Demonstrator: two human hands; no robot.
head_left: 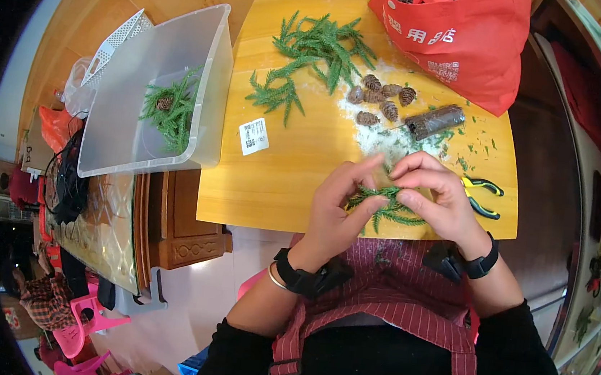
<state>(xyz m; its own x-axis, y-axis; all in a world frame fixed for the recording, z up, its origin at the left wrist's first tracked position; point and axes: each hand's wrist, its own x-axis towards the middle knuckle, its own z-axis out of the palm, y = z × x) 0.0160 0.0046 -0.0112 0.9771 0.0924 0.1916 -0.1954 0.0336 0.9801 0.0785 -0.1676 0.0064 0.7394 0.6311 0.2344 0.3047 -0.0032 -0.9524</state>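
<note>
Close to the table's near edge, my left hand [341, 204] and my right hand [438, 199] are together, pinching a green artificial pine sprig [392, 212] between thumbs and fingers. Part of the sprig is hidden behind the fingers. Just beyond the hands lie several brown pine cones [389, 110] among white flakes [377, 141], and a dark brown bundle of thin strands [435, 122] in a roll. Pliers [484, 198] with yellow and black handles rest to the right of my right hand. More loose pine sprigs [321, 52] lie at the table's far left.
A translucent plastic bin [211, 99] left of the table contains a pine sprig cluster with a cone [164, 103]. On the far right of the yellow table [277, 200] stands a red bag [466, 48] with pine cones. A white printed tag [253, 137] lies near the bin.
</note>
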